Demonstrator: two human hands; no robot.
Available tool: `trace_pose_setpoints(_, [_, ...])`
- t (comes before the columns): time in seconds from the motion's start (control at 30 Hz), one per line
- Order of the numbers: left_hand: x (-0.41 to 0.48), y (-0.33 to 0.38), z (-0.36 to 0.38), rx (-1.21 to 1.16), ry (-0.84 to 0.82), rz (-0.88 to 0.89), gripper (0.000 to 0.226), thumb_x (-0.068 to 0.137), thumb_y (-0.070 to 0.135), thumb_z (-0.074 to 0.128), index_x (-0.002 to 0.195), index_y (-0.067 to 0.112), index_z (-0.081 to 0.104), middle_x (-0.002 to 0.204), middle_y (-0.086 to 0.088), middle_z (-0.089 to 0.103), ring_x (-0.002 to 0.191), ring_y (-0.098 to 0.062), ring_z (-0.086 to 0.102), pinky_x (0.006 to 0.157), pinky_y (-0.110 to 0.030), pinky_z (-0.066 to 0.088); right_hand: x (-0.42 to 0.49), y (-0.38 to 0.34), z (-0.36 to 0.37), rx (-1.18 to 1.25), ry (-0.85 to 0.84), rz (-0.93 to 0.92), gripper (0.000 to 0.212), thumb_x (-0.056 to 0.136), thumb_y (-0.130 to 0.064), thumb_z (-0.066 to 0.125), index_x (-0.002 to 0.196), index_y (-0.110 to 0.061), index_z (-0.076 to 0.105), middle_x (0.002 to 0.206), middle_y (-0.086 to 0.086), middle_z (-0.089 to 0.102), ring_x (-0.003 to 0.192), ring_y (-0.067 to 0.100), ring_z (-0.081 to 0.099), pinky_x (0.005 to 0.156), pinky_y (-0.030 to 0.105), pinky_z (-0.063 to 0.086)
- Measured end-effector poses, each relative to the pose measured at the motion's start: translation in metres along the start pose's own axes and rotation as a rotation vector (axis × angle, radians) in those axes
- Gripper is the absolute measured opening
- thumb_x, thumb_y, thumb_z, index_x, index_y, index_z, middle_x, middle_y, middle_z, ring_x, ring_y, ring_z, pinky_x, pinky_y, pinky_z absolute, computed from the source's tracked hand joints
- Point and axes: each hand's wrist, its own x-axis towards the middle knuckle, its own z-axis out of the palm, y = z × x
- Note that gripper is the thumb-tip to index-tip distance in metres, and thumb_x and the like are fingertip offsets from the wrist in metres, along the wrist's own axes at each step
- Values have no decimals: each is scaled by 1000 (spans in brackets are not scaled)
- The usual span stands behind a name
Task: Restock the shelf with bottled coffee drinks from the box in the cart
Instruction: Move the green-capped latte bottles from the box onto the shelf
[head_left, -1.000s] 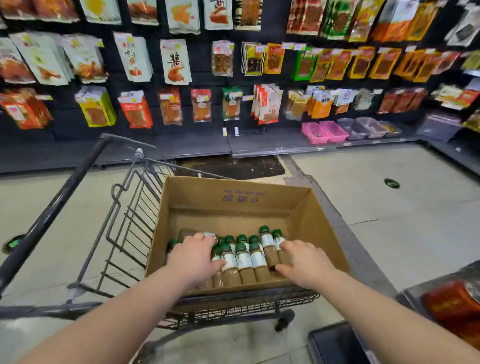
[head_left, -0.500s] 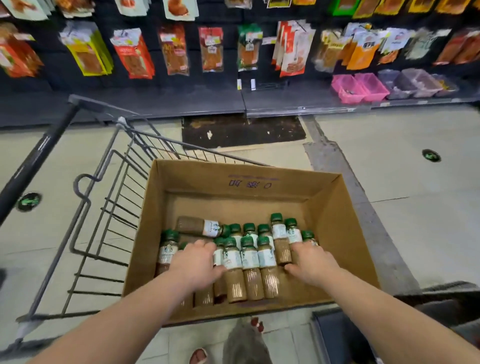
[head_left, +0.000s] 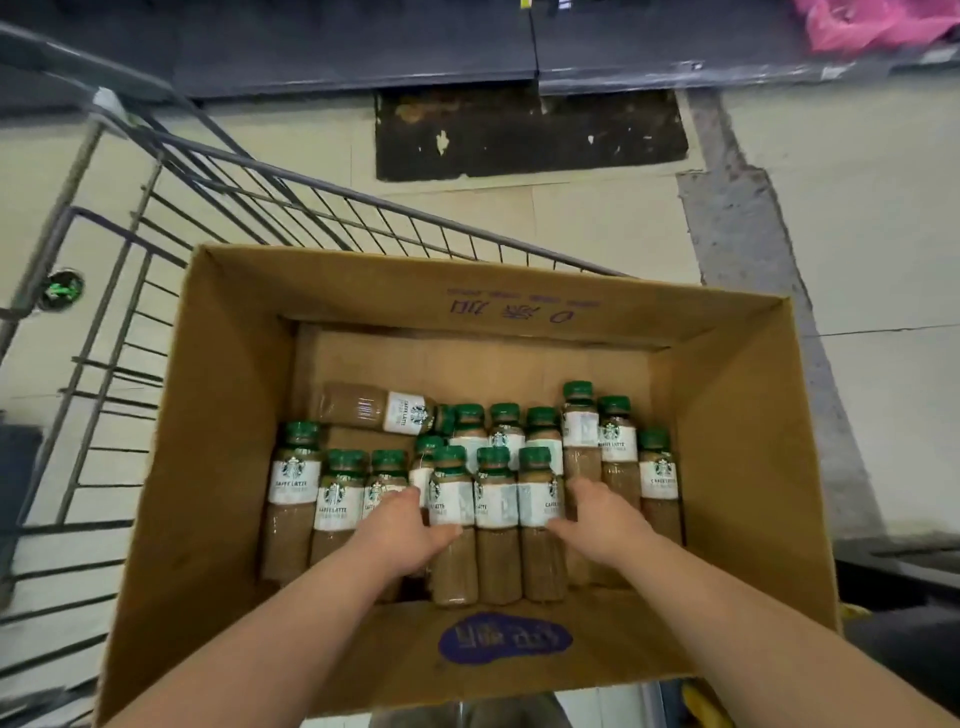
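Observation:
An open cardboard box (head_left: 228, 415) sits in the wire cart (head_left: 130, 244). Several coffee bottles with green caps and white labels stand in its near half. One bottle (head_left: 374, 410) lies on its side behind them. At the front, three bottles (head_left: 496, 504) stand side by side as a tight group. My left hand (head_left: 405, 535) clasps the group's left bottle, thumb across its front. My right hand (head_left: 597, 519) clasps the right bottle from the other side. The group still rests on the box floor. The shelf for these drinks is not in view.
The far half of the box is bare cardboard. Beyond the cart lie a pale tiled floor, a dark worn patch (head_left: 519, 135) and the dark base of a display rack (head_left: 363, 52). Something pink (head_left: 872, 26) sits at the top right. A green floor marker (head_left: 62, 288) shows left.
My view has tipped down and closer over the box. Both hands have slid inward from the outer bottles and closed on either side of the front three bottles.

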Motion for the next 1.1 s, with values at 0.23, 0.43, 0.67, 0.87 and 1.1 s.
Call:
trace_pose_setpoints(0.23, [22,9,24,-206,-24,-111,83,84,47,64,146,7,25,144,-10,42,128,-26,45,98,-29,41,28,-1,25,356,-65,36,77,82,-46,65,143,-16,30,140,5,47,127,24,47,105,35,40])
trace_pose_setpoints(0.43, [38,11,34,-290,59,-194,90,78,47,70,145,8,23,139,-12,48,125,-30,49,100,-37,44,41,-2,39,470,-21,120,86,74,-45,74,143,-16,31,138,5,48,125,24,49,103,39,44])
trace_pose_setpoints(0.67, [41,16,33,-281,73,-263,74,81,41,67,136,4,34,128,-12,54,114,-29,55,87,-34,48,44,-1,39,494,-9,128,57,73,-36,76,118,-15,50,121,6,52,109,22,56,92,34,48])
trace_pose_setpoints(0.87, [28,23,20,-386,92,-179,74,82,32,66,141,4,32,122,-6,52,96,-20,52,76,-31,47,34,4,23,496,-8,79,45,69,-37,72,103,-19,49,112,3,50,99,17,52,78,30,45])
trace_pose_setpoints(1.1, [-6,42,-13,-456,233,-25,56,79,28,70,124,6,45,80,10,56,71,-9,55,64,-26,45,-2,-2,-16,615,91,72,68,75,-38,70,131,-11,42,116,4,59,101,20,57,82,31,50])
